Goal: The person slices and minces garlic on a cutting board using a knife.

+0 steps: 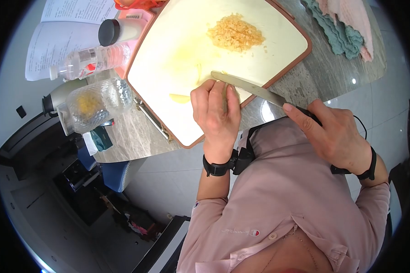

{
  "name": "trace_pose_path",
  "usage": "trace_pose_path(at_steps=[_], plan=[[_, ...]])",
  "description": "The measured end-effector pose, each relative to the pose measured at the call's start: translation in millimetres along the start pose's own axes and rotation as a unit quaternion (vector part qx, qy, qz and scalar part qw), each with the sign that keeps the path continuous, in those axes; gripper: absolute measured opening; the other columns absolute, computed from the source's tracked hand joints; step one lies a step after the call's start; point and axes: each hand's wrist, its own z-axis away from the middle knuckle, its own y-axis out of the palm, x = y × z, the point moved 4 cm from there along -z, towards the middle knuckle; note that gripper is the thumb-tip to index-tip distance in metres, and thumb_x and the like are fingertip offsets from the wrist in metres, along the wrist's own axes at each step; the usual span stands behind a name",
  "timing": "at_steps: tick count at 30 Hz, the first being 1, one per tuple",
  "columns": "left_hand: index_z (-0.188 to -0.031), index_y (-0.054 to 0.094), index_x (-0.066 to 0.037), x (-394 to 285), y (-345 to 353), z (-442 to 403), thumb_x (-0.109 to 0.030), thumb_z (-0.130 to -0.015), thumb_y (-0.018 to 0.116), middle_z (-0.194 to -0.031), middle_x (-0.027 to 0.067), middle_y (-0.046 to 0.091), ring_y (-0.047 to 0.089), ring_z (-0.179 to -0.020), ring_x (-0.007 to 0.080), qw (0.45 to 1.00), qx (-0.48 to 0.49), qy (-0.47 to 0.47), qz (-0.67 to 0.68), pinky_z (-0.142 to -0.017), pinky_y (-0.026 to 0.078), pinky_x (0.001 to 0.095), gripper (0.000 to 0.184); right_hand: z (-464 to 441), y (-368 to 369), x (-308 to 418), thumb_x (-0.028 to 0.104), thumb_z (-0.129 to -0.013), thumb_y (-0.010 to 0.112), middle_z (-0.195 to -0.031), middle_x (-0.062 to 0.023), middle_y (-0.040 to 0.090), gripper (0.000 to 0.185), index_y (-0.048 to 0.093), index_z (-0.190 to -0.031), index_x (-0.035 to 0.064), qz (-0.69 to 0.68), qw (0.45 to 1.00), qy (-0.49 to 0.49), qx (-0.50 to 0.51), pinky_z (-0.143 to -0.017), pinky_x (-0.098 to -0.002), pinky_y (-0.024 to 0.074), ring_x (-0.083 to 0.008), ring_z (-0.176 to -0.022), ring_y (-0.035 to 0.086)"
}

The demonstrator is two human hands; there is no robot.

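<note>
My right hand [337,134] is closed round the black handle of a kitchen knife [255,89], its blade pointing up and left over a white cutting board [159,59] with a brown rim. The fingers of my left hand [216,109] are curled down on the board against the blade; what they press on is hidden. A pale yellow slice [180,98] lies just left of that hand, and a thin yellow strip [199,73] lies above it. Farther up the board sits a heap of finely chopped yellowish bits [237,34].
Left of the board are a clear plastic bottle [93,61], a black-lidded jar [118,32], a textured clear container [98,104] and an open book [59,41]. Green and pink cloths [344,29] lie at the upper right. The marble-patterned table [127,141] ends near my body.
</note>
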Motion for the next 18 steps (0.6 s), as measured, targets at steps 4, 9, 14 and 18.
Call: trace_pose_path(at_steps=[4,9,14,18], plan=[[-0.102,0.069,0.002,0.3,0.9,-0.3,0.003,-0.081,0.074,-0.100,0.0170,0.064,0.062,-0.090,0.0315,1.000,-0.002,0.002,-0.003,-0.078,0.052,0.0382,0.022,-0.6,2.2,0.8,0.010,-0.079,0.061,-0.082,-0.0076,0.047,0.064,0.054,-0.143,0.0092,-0.007,1.000,0.000,-0.011,-0.049,-0.0335,0.0469,-0.0215,-0.061,0.056],[-0.101,0.069,0.001,0.0,1.0,-0.3,0.004,-0.083,0.071,-0.100,0.0168,0.065,0.062,-0.091,0.0313,1.000,-0.001,0.001,-0.006,-0.078,0.052,0.0383,0.018,-4.8,6.8,0.0,0.009,-0.079,0.061,-0.082,-0.0081,0.048,0.061,0.056,-0.140,0.0091,0.005,1.000,0.008,-0.015,-0.048,-0.0343,0.0464,-0.0223,-0.060,0.057],[-0.101,0.069,0.001,-0.7,1.2,-0.7,0.004,-0.084,0.071,-0.099,0.0162,0.065,0.062,-0.090,0.0308,1.000,-0.002,0.004,-0.012,-0.078,0.052,0.0379,0.017,-4.7,4.3,-2.2,0.008,-0.078,0.062,-0.082,-0.0077,0.048,0.063,0.057,-0.141,0.0097,-0.008,0.999,0.010,-0.037,-0.048,-0.0341,0.0462,-0.0222,-0.060,0.056],[-0.100,0.068,0.001,0.2,1.1,0.1,0.004,-0.084,0.071,-0.100,0.0158,0.065,0.062,-0.090,0.0304,1.000,-0.003,0.002,-0.009,-0.078,0.052,0.0375,0.016,2.6,0.1,2.2,0.007,-0.077,0.062,-0.081,-0.0071,0.047,0.066,0.055,-0.142,0.0101,-0.016,0.999,0.008,-0.037,-0.048,-0.0336,0.0458,-0.0216,-0.060,0.055]])
